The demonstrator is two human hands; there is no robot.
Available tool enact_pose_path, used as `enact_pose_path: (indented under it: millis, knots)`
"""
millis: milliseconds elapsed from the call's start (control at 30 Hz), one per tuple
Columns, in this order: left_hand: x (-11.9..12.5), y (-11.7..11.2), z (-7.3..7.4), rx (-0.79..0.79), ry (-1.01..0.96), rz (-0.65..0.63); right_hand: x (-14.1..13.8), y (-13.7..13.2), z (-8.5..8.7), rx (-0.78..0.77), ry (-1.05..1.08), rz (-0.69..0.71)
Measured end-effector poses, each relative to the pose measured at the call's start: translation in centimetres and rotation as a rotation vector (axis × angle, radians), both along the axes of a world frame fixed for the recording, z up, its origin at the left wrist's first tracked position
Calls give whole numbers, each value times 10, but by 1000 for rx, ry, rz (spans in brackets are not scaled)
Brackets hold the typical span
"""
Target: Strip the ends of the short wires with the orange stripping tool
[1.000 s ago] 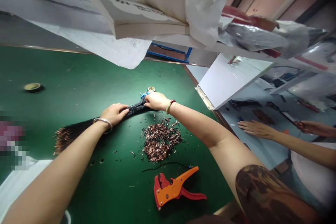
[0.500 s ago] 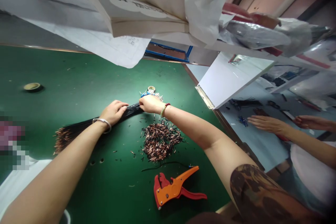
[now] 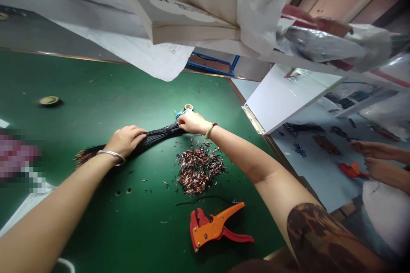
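Observation:
A long bundle of black wires (image 3: 150, 140) lies across the green mat, with copper-tipped ends fanning out at the left. My left hand (image 3: 125, 140) grips the bundle around its middle, and a metal bangle circles that wrist. My right hand (image 3: 193, 123) holds the bundle near its far end, beside blue-tipped wire ends (image 3: 182, 113). A small tape roll (image 3: 188, 106) sits just beyond them. Below my forearms lies a heap of cut copper-tipped wire pieces (image 3: 198, 171), and an orange-and-red wire stripper (image 3: 211, 229) rests nearer me.
A second tape roll (image 3: 49, 101) lies on the green mat (image 3: 96, 89) at left. White paper sheets and packaging overhang the top. To the right, past the table edge (image 3: 246, 102), a co-worker's hands (image 3: 374, 150) work at a pale surface beside an orange tool (image 3: 351, 170).
My left hand has slid left along the bundle, and my right hand has shifted slightly right. The co-worker's hands have moved right, and an orange tool now shows beside them.

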State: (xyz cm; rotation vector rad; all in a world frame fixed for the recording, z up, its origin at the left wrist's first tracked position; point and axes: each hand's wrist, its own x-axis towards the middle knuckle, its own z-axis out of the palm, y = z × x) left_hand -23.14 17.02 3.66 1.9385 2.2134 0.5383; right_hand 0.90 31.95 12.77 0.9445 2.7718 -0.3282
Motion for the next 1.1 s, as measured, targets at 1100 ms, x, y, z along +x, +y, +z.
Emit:
enact_pose_path:
  millis: [1100]
  knots:
    - [-31,-19,8,-57,71,-27,-14,-10,-14,55,-6,17]
